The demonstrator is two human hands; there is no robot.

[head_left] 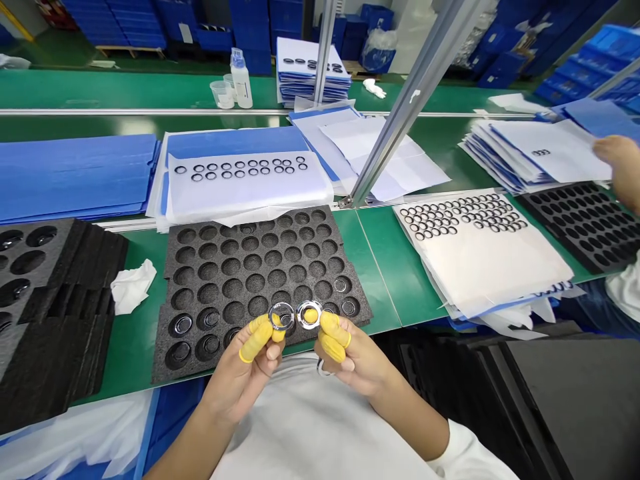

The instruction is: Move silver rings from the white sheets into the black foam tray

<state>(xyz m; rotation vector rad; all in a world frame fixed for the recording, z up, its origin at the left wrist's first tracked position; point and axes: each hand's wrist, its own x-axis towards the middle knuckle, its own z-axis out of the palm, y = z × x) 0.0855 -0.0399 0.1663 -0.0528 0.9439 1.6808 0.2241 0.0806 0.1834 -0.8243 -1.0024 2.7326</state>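
Yellow finger cots cover fingertips on both my hands. My left hand pinches a thin shiny metal ring between thumb and fingers. Close beside it, my right hand pinches a second metal ring, which looks wider in the band. A further ring shows partly under the right palm; how it is held is hidden. Both hands are raised over the front edge of a dark foam tray with round pockets. Several pockets in the tray's front corners hold rings.
Behind the tray, rows of black rings lie on white paper. Stacked foam trays and a crumpled white cloth are at left. A metal post rises beyond. At right are a ring-covered sheet and another person's hand.
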